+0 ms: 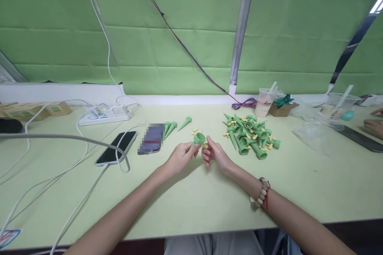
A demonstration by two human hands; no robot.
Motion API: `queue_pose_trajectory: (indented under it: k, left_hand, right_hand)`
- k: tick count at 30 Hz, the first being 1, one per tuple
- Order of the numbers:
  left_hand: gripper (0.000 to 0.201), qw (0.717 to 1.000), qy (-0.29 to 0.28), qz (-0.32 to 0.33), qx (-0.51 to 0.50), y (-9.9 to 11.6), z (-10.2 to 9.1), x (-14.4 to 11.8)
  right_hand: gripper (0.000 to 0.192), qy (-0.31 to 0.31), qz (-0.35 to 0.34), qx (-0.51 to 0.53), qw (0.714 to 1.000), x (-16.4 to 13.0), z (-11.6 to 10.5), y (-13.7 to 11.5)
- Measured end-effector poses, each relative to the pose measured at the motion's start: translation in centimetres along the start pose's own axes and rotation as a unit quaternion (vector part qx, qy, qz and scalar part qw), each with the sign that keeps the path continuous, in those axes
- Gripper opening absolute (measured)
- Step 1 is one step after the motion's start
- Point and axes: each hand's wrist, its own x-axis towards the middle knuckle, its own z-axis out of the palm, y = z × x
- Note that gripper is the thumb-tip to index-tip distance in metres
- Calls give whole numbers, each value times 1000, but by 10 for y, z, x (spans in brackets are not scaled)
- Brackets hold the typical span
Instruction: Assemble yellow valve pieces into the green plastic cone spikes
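Note:
My left hand [183, 157] holds a green plastic watering spike [199, 139], its round open mouth turned up toward me. Close against it, my right hand [216, 154] pinches a small yellow valve [205, 146] at the spike's side. Whether the valve sits in the spike or only touches it I cannot tell. Just beyond my hands lie several loose yellow valves [196, 131]. To the right is a heap of green spikes [251, 133], many with yellow valves among them. A few more spikes [184, 123] lie apart to the left.
Two phones, one dark-screened [117, 147] and one blurred [151, 138], lie left among white cables [86, 143] and a power strip [104, 116]. A drink cup [264, 102], small carton [283, 108] and plastic bag [311, 127] stand right. Another person's hand [374, 125] shows far right.

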Motion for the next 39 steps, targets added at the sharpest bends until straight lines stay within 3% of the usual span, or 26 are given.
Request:
queue_pose_trajectory:
  k: [8,16,23,27,30,35,39]
  left_hand:
    - [38,998,38,-12,-44,3,4,-3]
    - [34,1000,8,-4,-22,6,4,-4]
    - [35,989,-15,-28,-143,4,5,-1]
    - [38,978,6,-47,-202,3,4,4]
    - [38,972,3,-65,-227,6,2,5]
    - [37,960,-30,-79,-265,10,1,3]
    - [36,961,-59,-72,-261,6,3,3]
  right_hand:
    - [39,-62,-48,-8,997,-6,2,-9]
    - [61,-43,-25,-53,997,-3,1,-6]
    - [70,-8,-15,-101,995,-2,2,-2]
    - [62,95,-88,-170,977,-2,-3,-6]
    - [40,163,-149,-189,957,-2,-6,-12]
    - [31,165,-191,-214,944,-3,-5,-16]
    - [30,170,-181,-194,949,-2,-5,-12]
